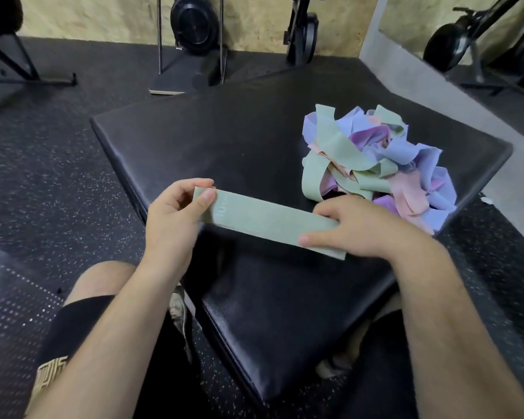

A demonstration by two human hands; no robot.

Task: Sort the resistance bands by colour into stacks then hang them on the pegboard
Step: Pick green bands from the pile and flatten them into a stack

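A flat pale green resistance band [263, 220] is stretched out between my hands above the black padded mat [224, 140]. My left hand [176, 213] pinches its left end between thumb and fingers. My right hand [354, 228] grips its right end, with the thumb on top and the fingers curled over the far edge. To the right, on the mat, lies a tangled pile of bands [381, 164] in green, blue, purple and pink. No pegboard is in view.
The mat sits on speckled black rubber flooring [58, 182]. Gym equipment stands at the back: a metal rack with a black weight plate [194, 22], a black machine base [300, 31] and a frame at the left [18, 62]. My knees are under the mat's near corner.
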